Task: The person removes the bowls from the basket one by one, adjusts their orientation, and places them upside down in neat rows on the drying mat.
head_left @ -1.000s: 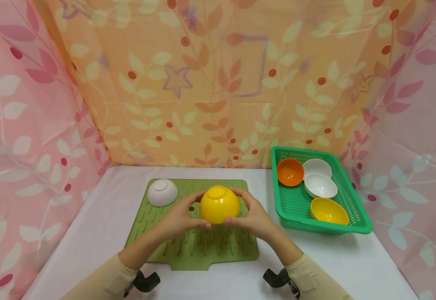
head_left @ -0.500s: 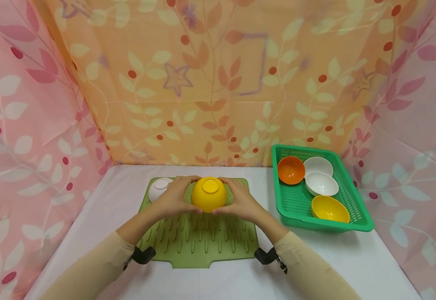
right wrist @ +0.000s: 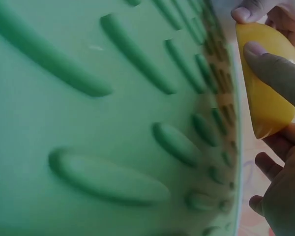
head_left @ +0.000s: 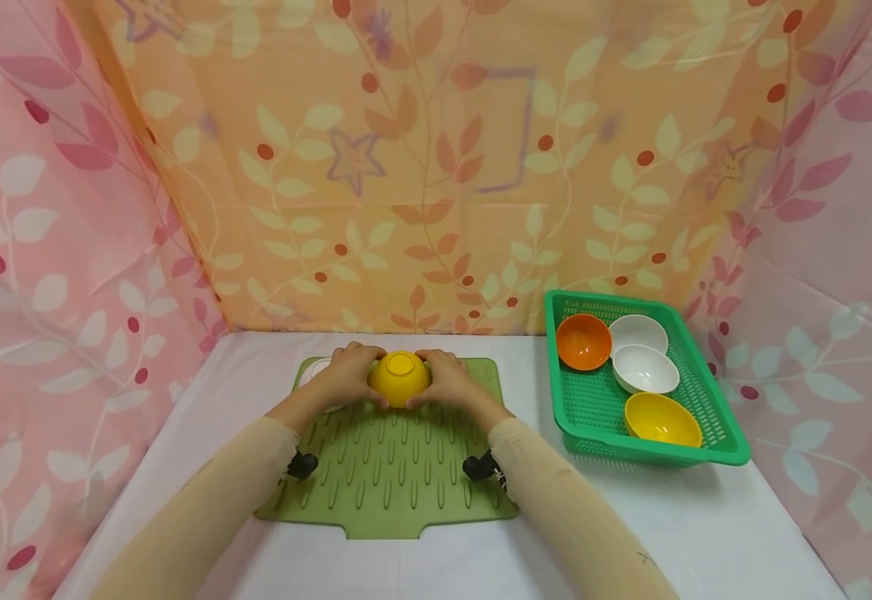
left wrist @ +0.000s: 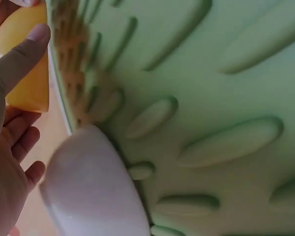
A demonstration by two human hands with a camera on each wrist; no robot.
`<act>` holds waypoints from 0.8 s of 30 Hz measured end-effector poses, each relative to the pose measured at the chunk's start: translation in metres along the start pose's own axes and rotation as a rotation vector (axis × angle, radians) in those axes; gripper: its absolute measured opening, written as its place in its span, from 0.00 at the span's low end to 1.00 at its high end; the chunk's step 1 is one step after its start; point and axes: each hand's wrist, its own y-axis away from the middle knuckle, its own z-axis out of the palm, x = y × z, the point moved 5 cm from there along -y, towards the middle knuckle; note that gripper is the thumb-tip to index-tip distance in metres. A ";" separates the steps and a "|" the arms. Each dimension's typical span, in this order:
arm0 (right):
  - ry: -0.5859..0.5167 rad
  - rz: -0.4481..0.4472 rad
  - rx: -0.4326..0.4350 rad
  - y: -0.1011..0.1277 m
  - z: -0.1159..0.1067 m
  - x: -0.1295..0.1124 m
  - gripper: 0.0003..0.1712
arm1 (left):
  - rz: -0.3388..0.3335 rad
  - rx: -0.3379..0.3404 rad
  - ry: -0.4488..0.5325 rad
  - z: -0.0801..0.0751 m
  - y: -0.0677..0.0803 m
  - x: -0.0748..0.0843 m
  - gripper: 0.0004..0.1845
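Near the far edge of the green ribbed mat, an upturned yellow bowl is clasped from both sides, the left hand and right hand each curling fingers and thumb around its wall. Just left of it, mostly hidden behind the left hand, a white bowl lies upside down on the same mat. Well to the right, on the white table, a green basket holds one orange bowl, two white bowls and another yellow one.
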 end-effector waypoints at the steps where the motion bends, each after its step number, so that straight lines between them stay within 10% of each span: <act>1: 0.006 0.005 -0.003 -0.002 0.003 0.002 0.56 | -0.001 -0.002 -0.012 0.003 -0.002 -0.003 0.49; 24: 0.080 0.017 -0.020 -0.006 0.024 0.013 0.57 | -0.005 -0.023 -0.135 0.006 -0.007 -0.001 0.53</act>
